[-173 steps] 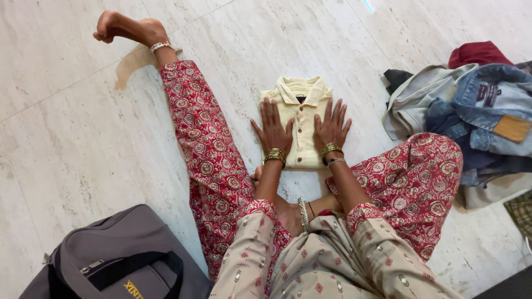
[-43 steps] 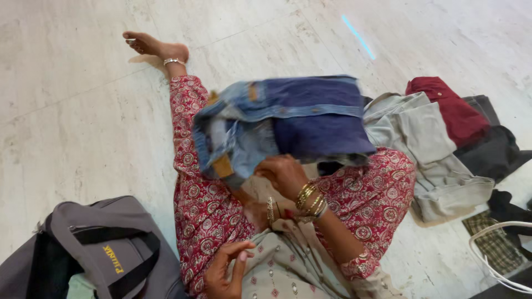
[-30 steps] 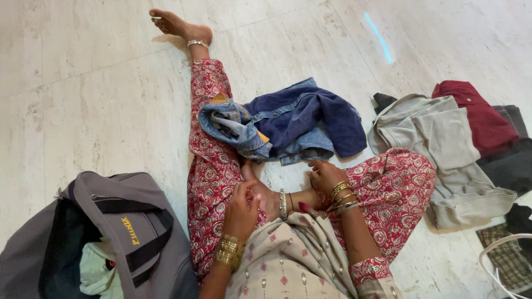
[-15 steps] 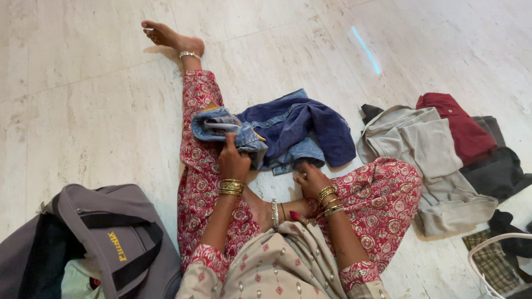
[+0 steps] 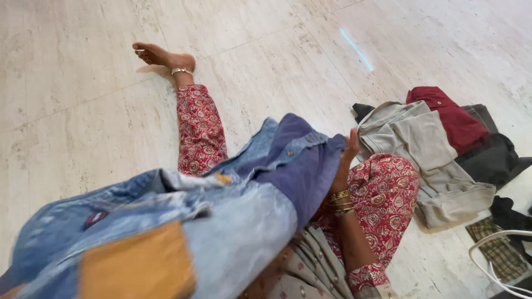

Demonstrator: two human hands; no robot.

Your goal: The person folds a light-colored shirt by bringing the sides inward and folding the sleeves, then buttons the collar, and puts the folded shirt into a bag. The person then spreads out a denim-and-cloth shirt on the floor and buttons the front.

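Note:
A blue denim jacket (image 5: 238, 221) with a tan patch is lifted off the floor and stretched across the lower left of the view, close to the camera and blurred. My right hand (image 5: 350, 147), with gold bangles on the wrist, grips the jacket's dark blue edge above my bent right knee (image 5: 388, 188). My left hand is hidden behind the raised denim. My left leg (image 5: 199, 127) in red patterned trousers stretches out over the marble floor (image 5: 83, 111).
To the right lies a heap of clothes: a grey garment (image 5: 421, 149), a maroon one (image 5: 443, 111), a dark one (image 5: 493, 160) and a plaid piece (image 5: 499, 252). A white loop (image 5: 487, 260) shows at the lower right corner. The jacket covers the grey bag.
The jacket lay crumpled on the floor over my left leg with both hands on it; now it is lifted and spread toward the camera, hiding my left hand and the bag.

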